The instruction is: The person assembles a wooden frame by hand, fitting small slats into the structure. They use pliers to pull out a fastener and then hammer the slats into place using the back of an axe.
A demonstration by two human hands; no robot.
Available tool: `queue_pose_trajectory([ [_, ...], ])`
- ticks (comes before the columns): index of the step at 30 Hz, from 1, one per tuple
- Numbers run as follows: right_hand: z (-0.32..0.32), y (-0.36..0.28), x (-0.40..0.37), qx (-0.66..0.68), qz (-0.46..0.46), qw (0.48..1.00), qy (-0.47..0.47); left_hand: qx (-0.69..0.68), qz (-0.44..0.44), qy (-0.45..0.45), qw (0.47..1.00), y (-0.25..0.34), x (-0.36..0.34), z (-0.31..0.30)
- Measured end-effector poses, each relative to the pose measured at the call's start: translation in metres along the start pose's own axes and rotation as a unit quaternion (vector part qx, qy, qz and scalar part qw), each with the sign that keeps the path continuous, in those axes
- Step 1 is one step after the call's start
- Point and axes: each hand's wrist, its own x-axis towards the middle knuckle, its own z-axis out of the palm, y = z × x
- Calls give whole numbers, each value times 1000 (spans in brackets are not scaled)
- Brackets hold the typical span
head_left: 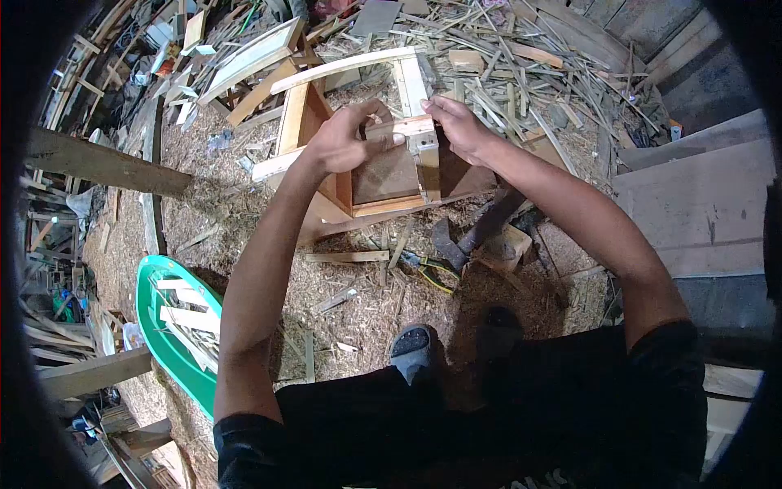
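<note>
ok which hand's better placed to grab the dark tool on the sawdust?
Right, likely: the dark tool lies below the right hand, on its side, while the left hand clamps the wooden box.

The pale wooden box frame (411, 81) is bare, smooth-planed timber around a matt brown panel (387, 175); the green plastic tub (151, 326) looks glossy; the tan wood shavings (358, 301) lie coarse and dry; the dark wooden beam (106, 163) is rough, weathered.
</note>
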Motion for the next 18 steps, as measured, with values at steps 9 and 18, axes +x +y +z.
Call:
queue_pose_trajectory([
  [9,5,-4,12,-5,-15,999,34,15,-10,-14,1000,-8,6,-10],
  [18,-14,0,22,-18,-25,999,24,37,6,-28,999,2,10,-1],
])
